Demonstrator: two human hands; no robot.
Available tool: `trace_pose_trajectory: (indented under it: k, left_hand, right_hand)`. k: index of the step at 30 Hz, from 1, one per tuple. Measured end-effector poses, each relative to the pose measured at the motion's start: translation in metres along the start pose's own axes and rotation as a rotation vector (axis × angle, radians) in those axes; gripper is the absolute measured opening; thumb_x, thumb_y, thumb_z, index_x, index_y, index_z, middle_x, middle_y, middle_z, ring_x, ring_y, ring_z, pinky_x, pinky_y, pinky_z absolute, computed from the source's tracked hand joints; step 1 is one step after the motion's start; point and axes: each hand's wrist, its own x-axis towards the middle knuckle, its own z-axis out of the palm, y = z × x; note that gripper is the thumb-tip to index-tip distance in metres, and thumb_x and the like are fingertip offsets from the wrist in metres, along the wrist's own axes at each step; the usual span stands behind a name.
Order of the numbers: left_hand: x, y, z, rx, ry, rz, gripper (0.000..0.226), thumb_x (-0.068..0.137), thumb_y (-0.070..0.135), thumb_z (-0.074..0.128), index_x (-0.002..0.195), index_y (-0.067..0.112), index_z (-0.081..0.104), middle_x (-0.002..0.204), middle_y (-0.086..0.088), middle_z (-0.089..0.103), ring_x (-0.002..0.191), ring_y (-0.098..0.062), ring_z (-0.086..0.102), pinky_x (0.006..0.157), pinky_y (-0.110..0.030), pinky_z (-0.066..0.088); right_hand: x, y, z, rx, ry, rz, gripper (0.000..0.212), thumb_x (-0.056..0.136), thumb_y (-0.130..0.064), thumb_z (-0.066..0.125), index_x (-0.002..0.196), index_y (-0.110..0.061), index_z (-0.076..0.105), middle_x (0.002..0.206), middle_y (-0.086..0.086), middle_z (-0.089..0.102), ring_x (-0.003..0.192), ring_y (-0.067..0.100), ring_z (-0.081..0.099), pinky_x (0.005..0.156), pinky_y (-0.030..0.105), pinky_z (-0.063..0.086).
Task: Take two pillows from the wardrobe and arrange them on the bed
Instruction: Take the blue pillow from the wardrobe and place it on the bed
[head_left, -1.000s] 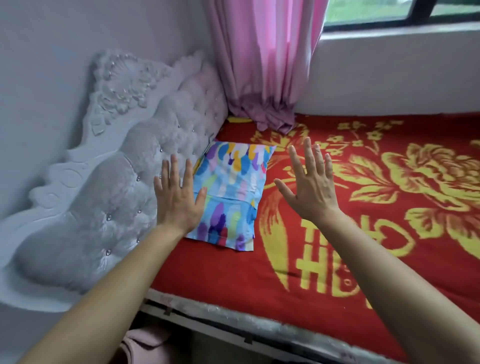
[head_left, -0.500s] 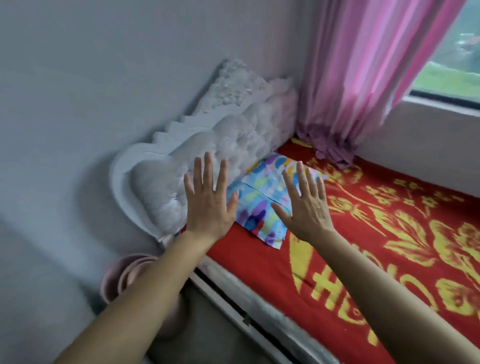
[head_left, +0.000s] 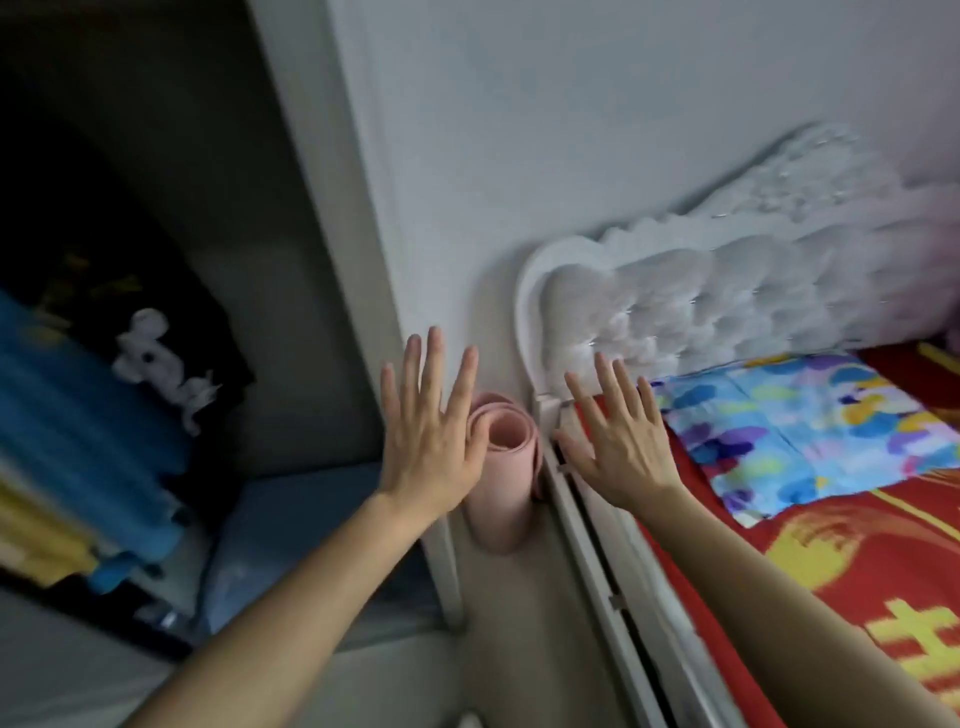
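A flat pillow (head_left: 810, 426) with a blue, purple and yellow pattern lies on the red and gold bed cover (head_left: 872, 561), against the white tufted headboard (head_left: 727, 306). My left hand (head_left: 431, 431) is raised with fingers spread and holds nothing, in front of the wardrobe's edge. My right hand (head_left: 618, 436) is also spread and empty, over the bed's near corner, left of the pillow. The open wardrobe (head_left: 156, 260) fills the left side, dark inside, with blue and yellow fabric (head_left: 67, 415) in it.
A rolled pink mat (head_left: 501, 467) stands on the floor between the wardrobe frame (head_left: 353, 249) and the bed. A white bed rail (head_left: 597, 561) runs along the bed's near side. A dark garment with a white figure (head_left: 161, 364) hangs in the wardrobe.
The view has swung left from the bed toward the open wardrobe. Both hands stay raised and spread, now off the pillow and near the bed's corner and the wardrobe edge.
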Motion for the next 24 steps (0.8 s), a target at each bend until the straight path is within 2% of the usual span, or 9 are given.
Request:
trace_pose_trajectory:
  k: [2,4,7,12,18,24]
  left_hand:
    - [-0.048,-0.030,-0.039,0.102,-0.039,-0.100,0.074,0.092,0.039,0.052,0.153,0.013,0.020,0.160,-0.023,0.003,0.148,-0.041,0.004,0.113,-0.066,0.017]
    - [-0.067,-0.048,-0.048,0.127,-0.077,-0.144,0.074,0.091,0.041,0.050,0.153,0.013,0.020,0.161,-0.022,0.002,0.148,-0.041,0.003,0.113,-0.065,0.017]
    - [-0.108,-0.085,-0.084,0.215,-0.117,-0.240,0.077,0.090,0.038,0.056,0.153,0.012,0.021,0.161,-0.022,0.003,0.148,-0.041,0.004,0.113,-0.065,0.019]
    - [-0.171,-0.156,-0.132,0.286,-0.183,-0.373,0.084,0.087,0.039,0.060,0.154,0.014,0.016,0.161,-0.020,0.000,0.148,-0.040,0.000,0.113,-0.066,0.019]
    - [-0.226,-0.248,-0.183,0.310,-0.200,-0.341,0.079,0.088,0.036,0.060,0.153,0.033,0.017,0.162,-0.015,-0.004,0.148,-0.041,-0.002,0.111,-0.068,0.018]
    - [-0.247,-0.326,-0.208,0.270,-0.199,-0.337,0.078,0.088,0.036,0.060,0.153,0.034,0.016,0.162,-0.016,-0.005,0.148,-0.040,-0.005,0.109,-0.070,0.021]
  right_hand:
    - [-0.018,-0.052,0.001,0.047,-0.026,-0.092,0.071,0.094,-0.060,0.041,0.155,-0.027,0.024,0.164,0.015,0.014,0.150,0.035,0.015,0.119,0.055,0.019]
    - [-0.022,-0.070,0.004,0.068,-0.048,-0.089,0.072,0.094,-0.059,0.044,0.155,-0.027,0.024,0.163,0.016,0.015,0.150,0.036,0.017,0.119,0.055,0.020]
    - [-0.032,-0.126,-0.002,0.060,-0.059,-0.181,0.073,0.093,-0.059,0.042,0.155,-0.026,0.024,0.163,0.017,0.017,0.149,0.038,0.018,0.118,0.056,0.020]
    - [-0.046,-0.229,-0.013,0.050,-0.065,-0.251,0.074,0.095,-0.061,0.040,0.157,-0.028,0.014,0.165,0.015,0.008,0.151,0.036,0.010,0.121,0.054,0.014]
    - [-0.043,-0.343,-0.012,0.013,-0.070,-0.295,0.073,0.095,-0.060,0.040,0.156,-0.028,0.017,0.165,0.016,0.008,0.150,0.039,0.012,0.119,0.057,0.018]
    - [-0.035,-0.421,-0.003,-0.005,-0.065,-0.264,0.073,0.094,-0.060,0.040,0.156,-0.028,0.017,0.165,0.015,0.008,0.150,0.038,0.012,0.119,0.056,0.018]
